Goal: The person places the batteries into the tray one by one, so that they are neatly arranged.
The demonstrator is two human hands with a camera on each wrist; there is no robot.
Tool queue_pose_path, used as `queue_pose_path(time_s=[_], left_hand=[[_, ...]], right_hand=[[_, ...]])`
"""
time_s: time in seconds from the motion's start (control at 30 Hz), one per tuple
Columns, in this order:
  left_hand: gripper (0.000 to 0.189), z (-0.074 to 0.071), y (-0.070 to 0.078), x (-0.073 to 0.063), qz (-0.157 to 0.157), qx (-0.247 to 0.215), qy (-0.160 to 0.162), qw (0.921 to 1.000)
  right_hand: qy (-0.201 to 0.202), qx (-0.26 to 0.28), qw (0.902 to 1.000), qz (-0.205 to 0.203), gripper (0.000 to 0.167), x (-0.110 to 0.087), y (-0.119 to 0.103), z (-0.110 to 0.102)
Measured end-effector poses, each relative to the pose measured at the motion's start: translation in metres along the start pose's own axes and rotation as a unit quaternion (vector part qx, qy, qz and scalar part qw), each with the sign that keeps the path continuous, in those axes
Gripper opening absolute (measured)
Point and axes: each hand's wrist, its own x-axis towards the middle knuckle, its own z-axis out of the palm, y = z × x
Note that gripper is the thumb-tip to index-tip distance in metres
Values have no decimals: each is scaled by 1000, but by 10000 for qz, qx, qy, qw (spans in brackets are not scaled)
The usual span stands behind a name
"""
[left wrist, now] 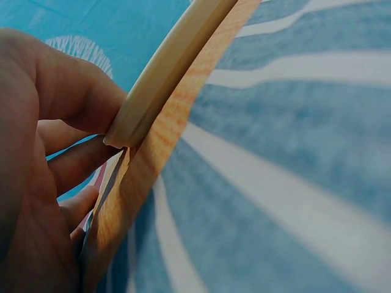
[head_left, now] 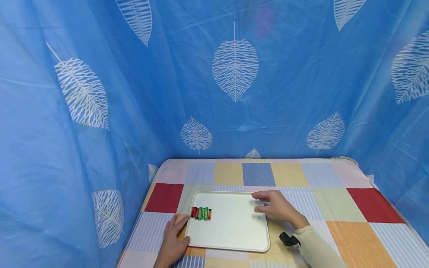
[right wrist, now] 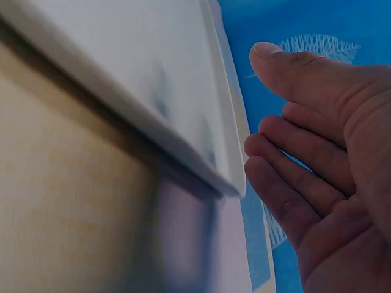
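A white rectangular tray (head_left: 234,223) lies on the patchwork tablecloth. Near its left edge several red and green batteries (head_left: 201,213) lie side by side in a row. My left hand (head_left: 174,238) is at the tray's left side, thumb and fingers touching its rim; the left wrist view shows the thumb against the tray's edge (left wrist: 165,67). Above the tray's right side hovers my right hand (head_left: 276,206), fingers loosely bent and holding nothing. In the right wrist view, a gap separates its fingertips from the tray rim (right wrist: 241,177).
A small black device (head_left: 288,239) is by the right sleeve's cuff. Blue curtains (head_left: 234,123) with white leaf prints hang behind the table and at both sides. The patchwork cloth (head_left: 345,238) extends to the right of the tray.
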Motion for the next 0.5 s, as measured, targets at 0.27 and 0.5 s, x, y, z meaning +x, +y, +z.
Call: queue_pose_path(time_s=[0.27,0.5], left_hand=[[72,-1,1,-1,133,-59,14,9999],[72,0,0,0,43,-70,-53,10000]], right_hand=[[190,-93,9998,57,48,-17,14,-16],[303,-232,9988,310,48,-32,25,-28]])
